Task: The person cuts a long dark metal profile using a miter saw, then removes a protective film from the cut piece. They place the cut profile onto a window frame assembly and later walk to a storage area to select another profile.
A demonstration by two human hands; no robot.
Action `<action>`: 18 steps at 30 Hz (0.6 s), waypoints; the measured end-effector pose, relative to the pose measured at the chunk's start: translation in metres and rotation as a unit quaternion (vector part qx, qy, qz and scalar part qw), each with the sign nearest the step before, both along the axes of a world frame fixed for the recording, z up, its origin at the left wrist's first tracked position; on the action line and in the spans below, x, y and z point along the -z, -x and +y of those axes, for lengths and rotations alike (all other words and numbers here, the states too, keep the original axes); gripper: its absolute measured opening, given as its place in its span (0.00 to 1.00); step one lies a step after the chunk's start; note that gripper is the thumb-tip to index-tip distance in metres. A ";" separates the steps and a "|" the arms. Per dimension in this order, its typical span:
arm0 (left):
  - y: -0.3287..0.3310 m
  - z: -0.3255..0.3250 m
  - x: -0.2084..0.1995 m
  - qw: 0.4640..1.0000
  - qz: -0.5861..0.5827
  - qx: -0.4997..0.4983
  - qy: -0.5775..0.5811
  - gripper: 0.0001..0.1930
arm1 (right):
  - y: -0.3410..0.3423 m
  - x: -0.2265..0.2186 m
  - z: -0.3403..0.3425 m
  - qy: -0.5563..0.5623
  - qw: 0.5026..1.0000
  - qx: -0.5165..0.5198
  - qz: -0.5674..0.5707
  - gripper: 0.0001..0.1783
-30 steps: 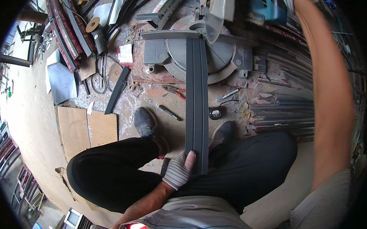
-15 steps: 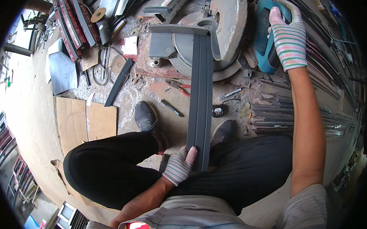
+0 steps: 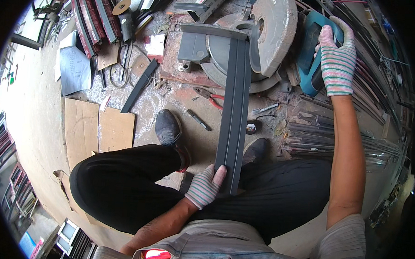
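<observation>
A long dark grey metal profile runs from my lap up to the miter saw, its far end on the saw's base by the fence. My left hand, in a striped knit glove, grips the near end with the thumb on top. At the upper right my right hand, gloved alike, is wrapped round the teal saw handle. The grey blade guard stands just right of the profile's far end; whether the blade touches the profile is hidden.
On the floor lie red-handled pliers, a black marker, a tape measure and a short dark strip. Cardboard is at the left. Bundled metal profiles lie at the right, wrapped ones at the upper left.
The view has shifted a little, so the saw and floor things sit further right. The profile now slants slightly. Both hands keep their grips.
</observation>
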State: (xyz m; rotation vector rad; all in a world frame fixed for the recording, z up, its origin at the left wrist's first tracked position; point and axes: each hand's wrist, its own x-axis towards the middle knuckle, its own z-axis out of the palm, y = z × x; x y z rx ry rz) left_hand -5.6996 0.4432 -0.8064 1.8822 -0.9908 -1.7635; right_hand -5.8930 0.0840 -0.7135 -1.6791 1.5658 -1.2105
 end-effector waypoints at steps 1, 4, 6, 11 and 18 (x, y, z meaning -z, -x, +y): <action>0.000 0.000 0.000 1.000 -0.004 0.001 0.002 0.23 | 0.000 0.000 0.000 0.003 1.000 0.000 0.000 0.19; 0.000 0.002 0.002 1.000 -0.014 0.002 0.005 0.23 | -0.002 -0.001 0.000 0.013 1.000 0.005 0.003 0.19; 0.000 0.003 0.003 1.000 -0.021 -0.003 0.002 0.22 | -0.002 0.005 -0.003 0.021 1.000 -0.003 -0.009 0.20; 0.004 -0.006 -0.009 0.999 -0.001 -0.041 0.004 0.19 | -0.012 -0.006 -0.013 0.023 0.997 0.012 -0.068 0.10; 0.015 0.003 0.008 0.998 -0.026 -0.016 0.048 0.19 | 0.015 -0.004 -0.072 0.202 0.971 0.016 0.130 0.05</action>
